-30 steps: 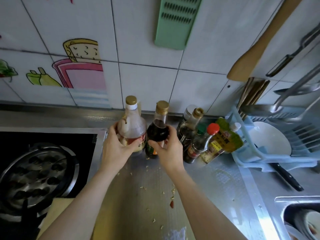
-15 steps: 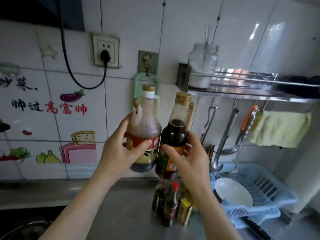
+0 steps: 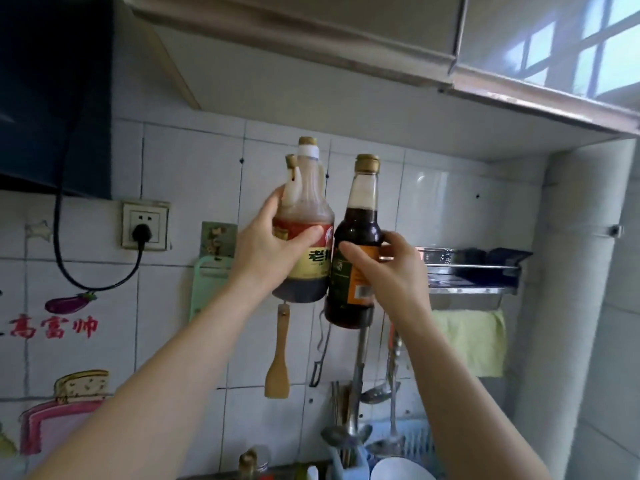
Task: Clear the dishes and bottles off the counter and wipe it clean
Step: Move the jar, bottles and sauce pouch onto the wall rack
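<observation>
- Head view: we hold two bottles up in front of the tiled wall, well above the counter.
- Our left hand [image 3: 268, 249] wraps around the handled bottle [image 3: 304, 216] of brown sauce, thumb across its red label.
- Our right hand [image 3: 389, 271] grips the dark glass bottle [image 3: 356, 244], which touches the other bottle's side.
- Right of this hand, a metal wall shelf [image 3: 474, 275] carries a yellow cloth [image 3: 474, 337].
- Below both hands hangs a wooden spatula [image 3: 278, 365].
</observation>
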